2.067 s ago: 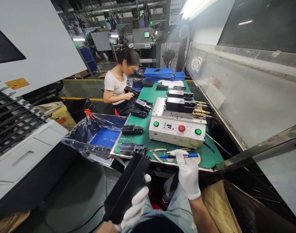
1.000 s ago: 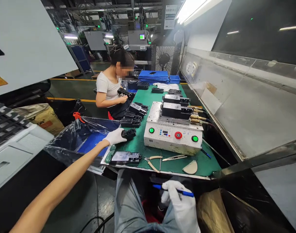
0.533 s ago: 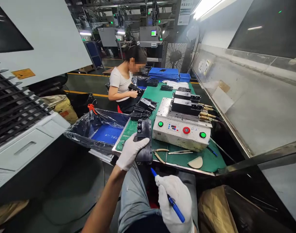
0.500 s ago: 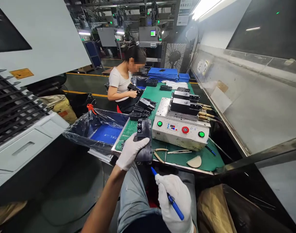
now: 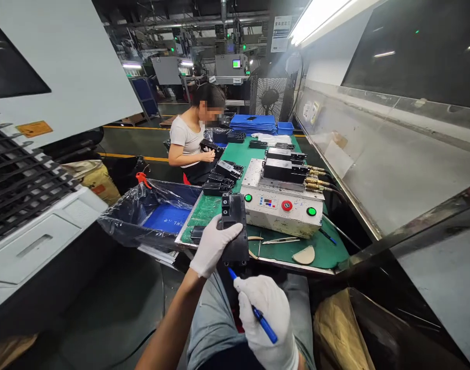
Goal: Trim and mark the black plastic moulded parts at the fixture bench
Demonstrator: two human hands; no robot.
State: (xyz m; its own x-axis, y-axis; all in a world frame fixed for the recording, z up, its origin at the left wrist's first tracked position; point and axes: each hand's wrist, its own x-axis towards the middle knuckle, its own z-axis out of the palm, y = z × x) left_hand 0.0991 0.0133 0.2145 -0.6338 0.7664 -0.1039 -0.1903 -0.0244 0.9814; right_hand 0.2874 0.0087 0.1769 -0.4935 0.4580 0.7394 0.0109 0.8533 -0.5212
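Above the person's lap, at the near edge of the table, both white-gloved hands are occupied. Left hand (image 5: 212, 249): thumb laid across the near face of an oblong black housing (image 5: 237, 249), the fingers largely hidden behind it; the grip is spread only to the part's width. Right hand (image 5: 268, 308): fingers closed narrowly round a slim blue pen (image 5: 265, 325), its tip directed at the housing's lower edge. Contact between tip and housing cannot be confirmed.

Recommended handling, as judged: hold the housing firm and square, thumb clear of the pen's path; steer the tip with small finger movements, using light pressure to avoid stray marks.

Beyond the housing, cream-handled pliers (image 5: 255, 238) lie partly covered from view on the green-topped table (image 5: 206, 210). A slim silver cutter (image 5: 281, 240) and an off-white half-disc (image 5: 303, 255) lie to their right, before a white metal control box (image 5: 281, 221). Further back, a seated co-worker (image 5: 186, 141) handles another black part.
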